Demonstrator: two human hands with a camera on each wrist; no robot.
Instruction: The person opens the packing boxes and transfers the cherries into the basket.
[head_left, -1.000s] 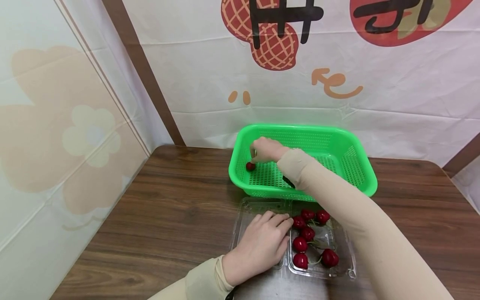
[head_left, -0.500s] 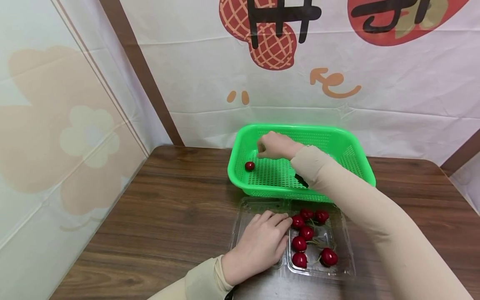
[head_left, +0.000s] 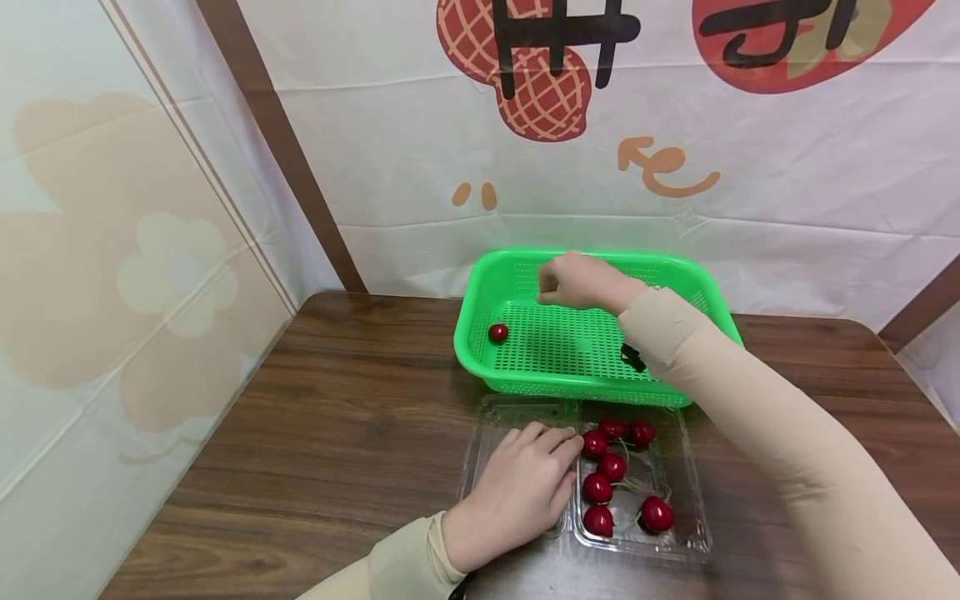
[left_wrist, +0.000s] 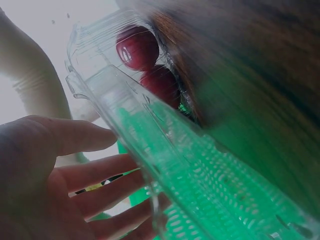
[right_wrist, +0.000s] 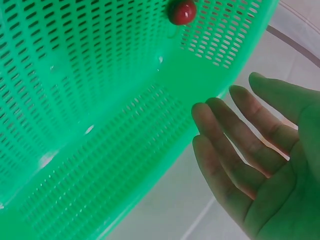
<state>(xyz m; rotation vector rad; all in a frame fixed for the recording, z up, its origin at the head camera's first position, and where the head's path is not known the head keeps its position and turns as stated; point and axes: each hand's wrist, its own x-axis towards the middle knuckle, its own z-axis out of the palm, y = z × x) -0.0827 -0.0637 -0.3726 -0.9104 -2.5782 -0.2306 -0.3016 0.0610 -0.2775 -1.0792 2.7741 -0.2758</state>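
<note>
My right hand [head_left: 581, 282] is above the green plastic basket [head_left: 555, 385], its fingers loosely bent with nothing between them in the right wrist view. A single red cherry [head_left: 498, 332] lies on the basket floor near the left end. My left hand [head_left: 517, 492] rests on the hinged middle of a clear plastic clamshell box [head_left: 678, 546], fingers spread along its edge. Several cherries with stems, such as one large cherry [head_left: 657, 514], lie in the box's right half. Part of its left half is hidden beneath my left hand.
The dark wooden table [head_left: 337, 417] carries both containers, the basket standing just behind the box. A printed white cloth [head_left: 405, 125] hangs behind the table, and another cloth [head_left: 67, 333] hangs along the left side.
My right hand has let go of the cherry at the basket's left end and drawn away to the right and slightly upward. My left hand stays in place.
</note>
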